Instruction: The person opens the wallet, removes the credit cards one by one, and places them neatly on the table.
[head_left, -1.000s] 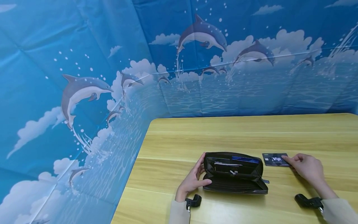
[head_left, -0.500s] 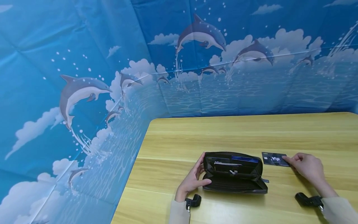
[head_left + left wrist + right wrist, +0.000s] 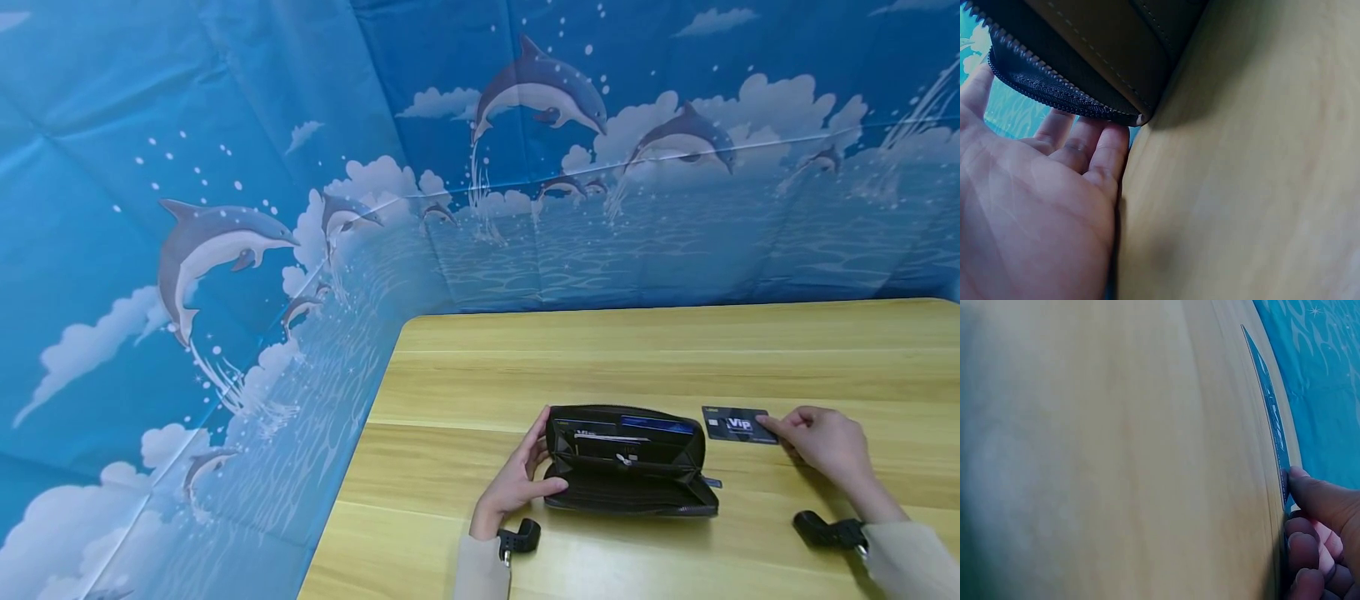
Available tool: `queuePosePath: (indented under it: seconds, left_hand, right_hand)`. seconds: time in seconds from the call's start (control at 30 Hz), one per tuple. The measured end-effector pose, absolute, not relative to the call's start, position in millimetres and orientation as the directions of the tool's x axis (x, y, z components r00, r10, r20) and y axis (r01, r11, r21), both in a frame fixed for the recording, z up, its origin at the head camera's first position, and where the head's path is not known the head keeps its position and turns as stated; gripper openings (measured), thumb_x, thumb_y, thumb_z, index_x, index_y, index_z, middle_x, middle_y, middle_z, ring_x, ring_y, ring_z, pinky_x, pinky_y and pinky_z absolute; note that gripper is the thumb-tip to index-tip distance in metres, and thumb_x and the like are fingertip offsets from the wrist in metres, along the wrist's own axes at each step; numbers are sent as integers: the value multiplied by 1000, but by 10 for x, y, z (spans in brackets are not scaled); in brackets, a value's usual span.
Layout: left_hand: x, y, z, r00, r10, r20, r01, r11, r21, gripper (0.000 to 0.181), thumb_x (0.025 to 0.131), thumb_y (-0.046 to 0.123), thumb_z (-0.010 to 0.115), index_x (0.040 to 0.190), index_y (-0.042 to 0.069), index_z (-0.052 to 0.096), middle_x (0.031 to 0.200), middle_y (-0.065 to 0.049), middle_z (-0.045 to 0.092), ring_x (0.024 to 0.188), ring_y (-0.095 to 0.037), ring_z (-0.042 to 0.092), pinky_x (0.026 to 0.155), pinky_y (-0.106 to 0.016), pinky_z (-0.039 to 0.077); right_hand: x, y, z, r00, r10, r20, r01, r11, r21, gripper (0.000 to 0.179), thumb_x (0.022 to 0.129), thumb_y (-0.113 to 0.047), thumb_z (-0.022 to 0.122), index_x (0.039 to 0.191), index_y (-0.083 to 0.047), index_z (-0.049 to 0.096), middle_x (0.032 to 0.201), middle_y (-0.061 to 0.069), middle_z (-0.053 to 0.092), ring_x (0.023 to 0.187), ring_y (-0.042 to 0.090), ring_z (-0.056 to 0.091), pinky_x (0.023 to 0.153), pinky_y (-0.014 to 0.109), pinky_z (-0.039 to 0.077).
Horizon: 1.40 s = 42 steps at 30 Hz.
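Observation:
A black zip-around wallet [image 3: 630,498] lies unzipped on the table, its inside facing me. My left hand [image 3: 512,482] grips its left end, thumb on the lower flap and fingers behind the raised back panel. The left wrist view shows those fingers against the zipped edge of the wallet [image 3: 1094,50]. Inside, a blue card [image 3: 657,426] and other cards sit in the slots. To the right of the wallet, my right hand [image 3: 831,450] pinches the right end of a dark "Vip" card [image 3: 729,425]. In the right wrist view, the thumb presses on the card [image 3: 1269,406], other fingers curled beside it.
The wooden table [image 3: 465,375] extends behind and around the wallet. A blue dolphin-print sheet [image 3: 315,167] hangs along the table's back and left edges. Black wrist mounts [image 3: 519,540] are strapped at both sleeves.
Almost nothing differs. Both hands keep their places on the wallet and the card; the view shifts very slightly.

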<state>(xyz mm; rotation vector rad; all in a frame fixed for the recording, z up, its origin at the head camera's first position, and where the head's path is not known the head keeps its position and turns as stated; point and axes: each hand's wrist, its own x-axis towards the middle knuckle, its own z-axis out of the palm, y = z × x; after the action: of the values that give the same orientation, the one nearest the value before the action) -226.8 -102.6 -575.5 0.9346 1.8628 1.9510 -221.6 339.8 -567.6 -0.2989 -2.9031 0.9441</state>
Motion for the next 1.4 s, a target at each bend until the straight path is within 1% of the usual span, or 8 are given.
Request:
queuePosePath:
  seconds: [0.13, 0.3, 0.4, 0.6, 0.77, 0.97, 1.23, 1.4]
  left_hand:
    - [-2270, -1024, -5754, -750, 613, 247, 217, -125, 968, 96, 85, 15, 72, 154, 23, 5, 150, -8, 25, 133, -28, 32, 110, -41, 24]
    - [-2270, -1028, -5755, -756, 615, 223, 198, -109, 974, 95, 86, 16, 72, 154, 26, 6, 152, -6, 22, 135, -24, 30, 111, -40, 22]
    - [-2273, -1030, -5760, -758, 612, 224, 200, -108, 974, 94, 86, 19, 72, 154, 28, 7, 152, -7, 23, 135, -24, 31, 111, -39, 23]
    - [-2275, -1029, -5760, -755, 611, 237, 208, -121, 971, 95, 86, 21, 73, 154, 25, 7, 150, -8, 26, 133, -25, 33, 110, -39, 24]
    - [-2266, -1033, -5753, -753, 615, 233, 202, -121, 972, 94, 86, 22, 72, 154, 25, 7, 150, -8, 26, 132, -25, 33, 110, -39, 24]
    - [-2264, -1035, -5760, -753, 615, 235, 203, -123, 971, 94, 86, 22, 72, 154, 27, 8, 150, -7, 27, 133, -25, 33, 110, -40, 24]
    - [-2272, -1036, -5774, -743, 619, 256, 226, -129, 966, 95, 86, 15, 71, 154, 25, 6, 150, -9, 24, 133, -29, 31, 110, -44, 23]
    - [-2266, -1035, -5724, -747, 622, 234, 208, -116, 971, 94, 87, 16, 71, 154, 26, 6, 150, -8, 25, 134, -27, 31, 110, -42, 23]
  right_hand:
    - [-2218, 3390, -5662, -980, 201, 6, 158, 792, -590, 52, 91, -53, 55, 62, -9, 57, 49, -2, 47, 49, 19, 43, 51, 31, 28]
    - [-2216, 3393, -5646, -982, 184, 32, 132, 804, -579, 49, 91, -50, 57, 65, -8, 58, 51, -1, 47, 50, 18, 42, 51, 30, 28]
    - [-2219, 3396, -5655, -983, 179, 49, 118, 809, -576, 48, 91, -47, 58, 67, -6, 59, 52, -1, 46, 51, 18, 41, 51, 30, 27]
    - [-2226, 3402, -5662, -980, 189, 67, 116, 807, -579, 48, 92, -46, 57, 72, -3, 63, 54, -1, 48, 52, 18, 42, 51, 30, 28]
    - [-2183, 3302, -5565, -978, 167, 121, 63, 800, -597, 45, 92, -44, 59, 77, -2, 65, 57, -1, 52, 52, 17, 43, 49, 28, 29]
    - [-2184, 3043, -5306, -966, 73, 247, -98, 784, -613, 31, 89, -35, 66, 86, -4, 68, 69, 2, 62, 58, 13, 51, 48, 28, 36]
    - [-2153, 2613, -5038, -889, -65, 453, -361, 707, -608, 7, 84, -18, 74, 83, -13, 68, 61, -6, 55, 51, 6, 45, 43, 22, 32]
    - [-2131, 2417, -4955, -849, -142, 509, -467, 653, -597, 17, 81, -12, 76, 77, -21, 63, 66, -11, 54, 52, 6, 44, 46, 18, 33]
